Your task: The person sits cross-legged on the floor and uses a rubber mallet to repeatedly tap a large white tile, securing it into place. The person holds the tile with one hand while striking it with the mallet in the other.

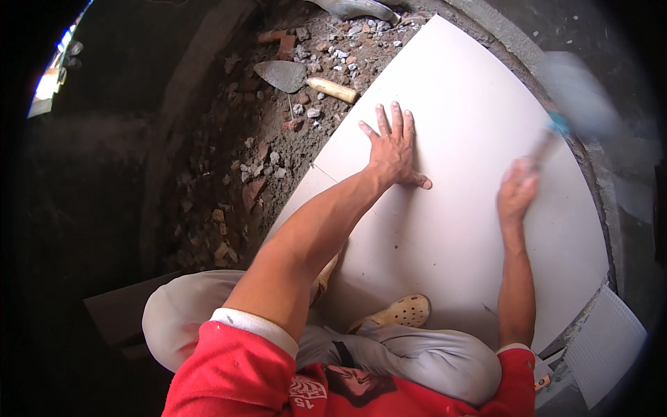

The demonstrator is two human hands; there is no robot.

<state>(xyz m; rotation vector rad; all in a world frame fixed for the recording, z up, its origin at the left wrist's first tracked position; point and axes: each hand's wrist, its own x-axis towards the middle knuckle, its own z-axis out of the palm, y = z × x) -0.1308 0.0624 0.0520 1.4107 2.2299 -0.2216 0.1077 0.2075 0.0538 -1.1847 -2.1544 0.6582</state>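
Note:
My left hand [392, 153] lies flat with fingers spread on a large smooth white tile [465, 90]. The fingers of my right hand [517, 191] are wrapped round the handle of a mallet [578, 94]. Its pale head is smeared by motion above the tile's right edge, with a teal patch where it meets the handle. A thin seam runs across the white surface near my left forearm. My feet, in cream perforated clogs [403, 311], rest on the white surface close to my body.
Left of the tile lies rough soil with rubble [271, 163] and broken brick. A pointed trowel [281, 75] with a wooden handle rests on it. A raised grey edge [511, 38] follows the tile's right side. Another tile piece [604, 344] lies at lower right.

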